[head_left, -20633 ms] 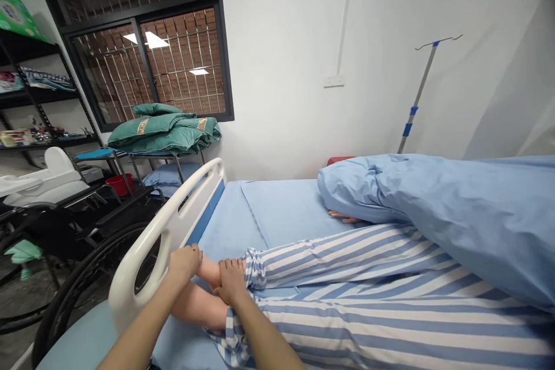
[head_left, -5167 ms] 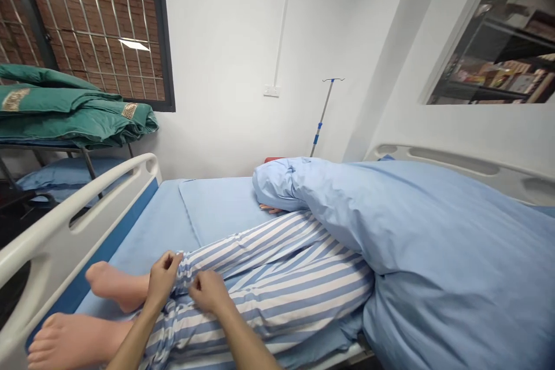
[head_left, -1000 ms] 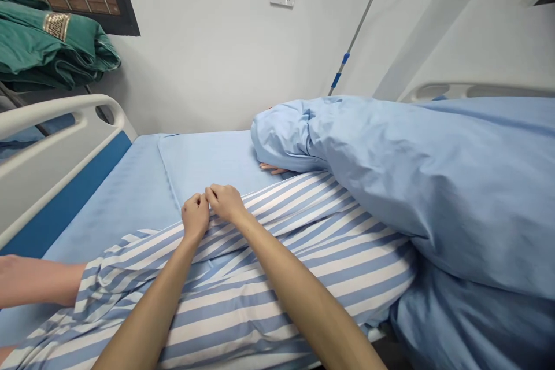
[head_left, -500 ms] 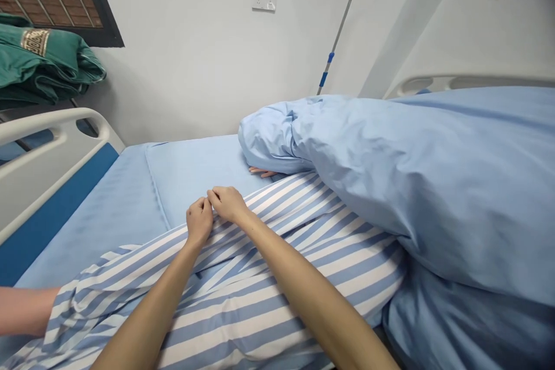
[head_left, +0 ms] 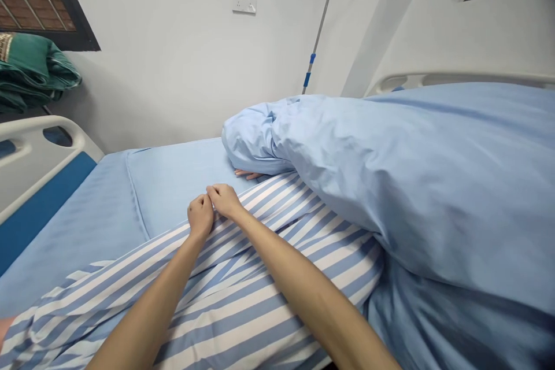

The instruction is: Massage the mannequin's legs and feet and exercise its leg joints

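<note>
Two hands (head_left: 201, 217) clutching striped trousers (head_left: 243, 312), lengthwise toward lower left

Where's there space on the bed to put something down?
The flat blue sheet has a bare patch bordered by the footboard, the wall, the blue quilt and the striped trousers. It's crowded where the left hand and right hand grip the trousers, and by the quilt's edge, where some fingers peek out. The quilt fills the picture's right side.

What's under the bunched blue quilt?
Under the quilt, a few fingers show at its picture-left end, and the striped trousers run in beneath its edge. Anything else there is covered from view.
</note>
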`<control>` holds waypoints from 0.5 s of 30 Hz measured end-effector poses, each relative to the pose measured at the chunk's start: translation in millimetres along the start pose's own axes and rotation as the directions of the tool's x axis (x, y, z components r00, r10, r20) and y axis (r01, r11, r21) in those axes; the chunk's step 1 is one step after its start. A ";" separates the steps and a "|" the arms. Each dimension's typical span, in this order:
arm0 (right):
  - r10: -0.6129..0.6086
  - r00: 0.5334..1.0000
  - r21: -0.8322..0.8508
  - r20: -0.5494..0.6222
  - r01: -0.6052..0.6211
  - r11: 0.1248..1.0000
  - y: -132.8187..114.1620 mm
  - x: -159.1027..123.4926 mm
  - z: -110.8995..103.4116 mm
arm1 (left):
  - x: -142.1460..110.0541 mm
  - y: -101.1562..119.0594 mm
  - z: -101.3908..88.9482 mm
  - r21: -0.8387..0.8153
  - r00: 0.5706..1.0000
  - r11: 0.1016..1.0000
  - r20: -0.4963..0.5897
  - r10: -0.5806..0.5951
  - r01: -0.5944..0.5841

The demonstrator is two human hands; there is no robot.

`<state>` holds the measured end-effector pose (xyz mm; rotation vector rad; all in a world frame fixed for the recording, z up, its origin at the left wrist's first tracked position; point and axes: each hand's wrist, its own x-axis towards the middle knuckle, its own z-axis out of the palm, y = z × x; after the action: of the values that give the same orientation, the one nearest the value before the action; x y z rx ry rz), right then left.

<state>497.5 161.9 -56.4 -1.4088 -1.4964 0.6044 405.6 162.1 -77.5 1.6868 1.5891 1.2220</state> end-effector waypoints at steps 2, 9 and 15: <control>-0.077 0.997 -0.134 0.016 0.079 0.988 1.3 -2.9 -9.8 | -0.1 -2.5 -1.4 0.005 0.999 1.000 0.034 0.001 -0.001; 0.032 0.992 0.268 -0.121 0.002 0.963 19.1 3.8 -20.4 | 14.7 30.0 26.6 -0.176 0.999 0.984 0.046 -0.012 0.020; -0.053 0.952 -0.010 -0.301 0.052 0.999 13.1 5.1 -44.7 | 5.6 36.2 52.1 -0.095 0.996 0.995 0.081 0.033 -0.025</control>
<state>543.4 158.3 -47.4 -1.3884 -1.2854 0.3367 468.0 171.8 -69.3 1.6845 1.4406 1.2058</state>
